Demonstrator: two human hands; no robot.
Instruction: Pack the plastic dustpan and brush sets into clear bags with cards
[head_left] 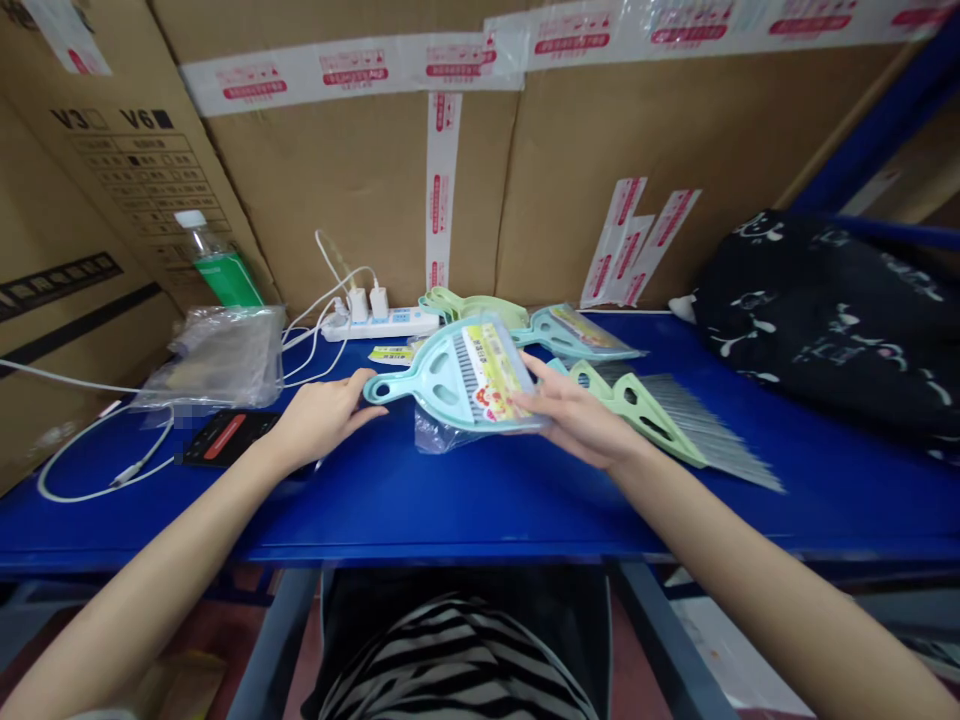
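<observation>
Above the middle of the table I hold a light blue dustpan and brush set (442, 380) with a printed card under clear plastic. My right hand (574, 405) grips its wide end, thumb over the card. At the handle's end, my left hand (330, 415) pinches with thumb and forefinger; its other fingers are partly hidden. To the right lie light green hand brushes (652, 420) with grey bristles. Behind are a second packed blue dustpan set (574, 335) and light green dustpans (480, 308). Crumpled clear plastic (442, 435) shows beneath the held set.
A power strip (401, 322) with white cables stands at the back. To the left are a phone (225, 438), clear plastic bags (225, 365) and a green-labelled bottle (225, 270). A black patterned cloth bundle (825, 320) sits on the right. Cardboard (360, 180) walls the blue table (465, 510).
</observation>
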